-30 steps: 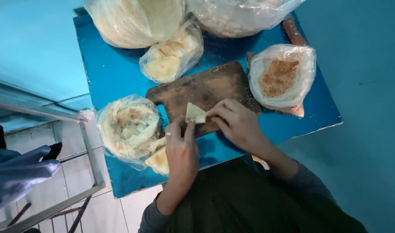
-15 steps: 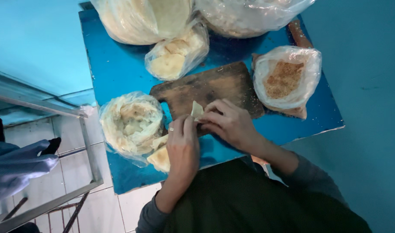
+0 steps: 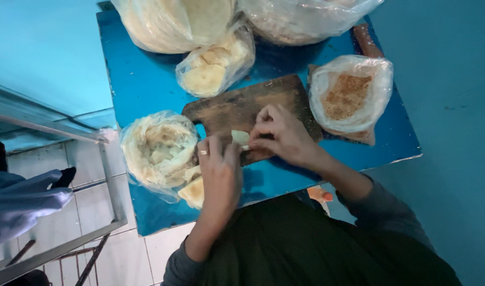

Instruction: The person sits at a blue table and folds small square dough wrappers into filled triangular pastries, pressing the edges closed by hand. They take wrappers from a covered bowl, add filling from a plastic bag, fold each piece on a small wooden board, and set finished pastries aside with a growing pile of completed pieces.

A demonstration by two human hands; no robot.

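Observation:
A small pale folded piece of dough (image 3: 240,137) lies on a dark wooden board (image 3: 247,103) on a blue table (image 3: 141,79). My left hand (image 3: 218,172), with a ring on one finger, pinches the piece from the near side. My right hand (image 3: 282,135) presses on it from the right, fingers curled over its edge. Most of the piece is hidden under my fingers.
A plastic bag of folded dough pieces (image 3: 160,148) sits left of the board, another bag of pale pieces (image 3: 213,69) behind it. A bag of brown crumbs (image 3: 351,95) stands to the right. Two large bags (image 3: 173,21) fill the far edge. A metal rack (image 3: 67,137) is at left.
Both hands have closed in over the dough piece, which shows less than before. The camera has shifted slightly; the bags and board stay put.

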